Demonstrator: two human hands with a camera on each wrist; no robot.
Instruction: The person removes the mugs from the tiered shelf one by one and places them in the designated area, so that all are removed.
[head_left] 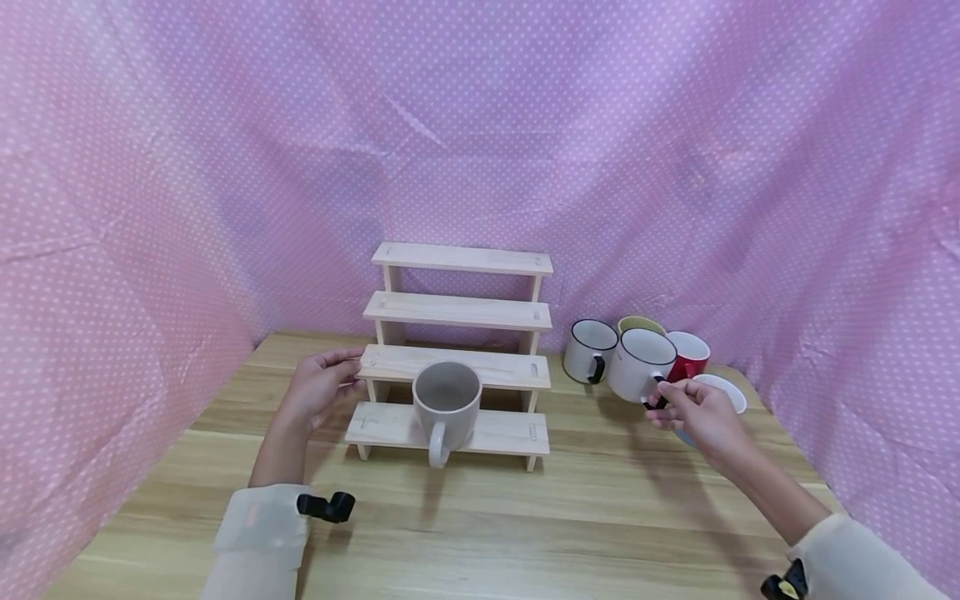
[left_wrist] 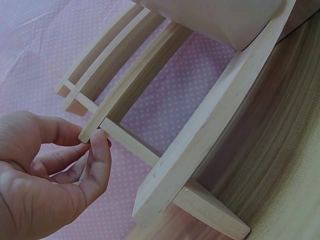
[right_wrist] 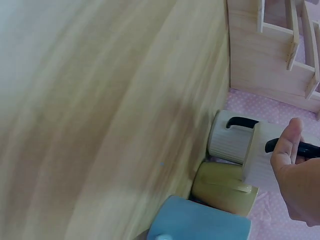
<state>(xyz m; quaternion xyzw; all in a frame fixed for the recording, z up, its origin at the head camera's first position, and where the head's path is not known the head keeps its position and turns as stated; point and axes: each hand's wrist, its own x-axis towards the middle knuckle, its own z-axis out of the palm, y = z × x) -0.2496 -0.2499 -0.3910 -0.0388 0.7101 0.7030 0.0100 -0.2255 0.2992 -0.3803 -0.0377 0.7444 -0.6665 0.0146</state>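
Observation:
A pale wooden four-step display shelf [head_left: 457,310] stands on the table. My left hand [head_left: 322,387] pinches the left end of its second-lowest board between thumb and fingers, seen close up in the left wrist view. On the lowest step sits a beige mug [head_left: 447,404], its handle facing me. To the right, my right hand [head_left: 701,417] grips the black handle [right_wrist: 300,148] of a white mug with a black rim [head_left: 637,371]. In the right wrist view that mug is off the table, overlapping the mugs behind it.
Around the held mug stand a similar black-rimmed white mug [head_left: 591,350], a yellow mug [right_wrist: 222,187], a red mug [head_left: 688,357] and a blue mug [right_wrist: 200,222]. Pink dotted cloth [head_left: 480,150] hangs behind and beside the wooden table [head_left: 465,533].

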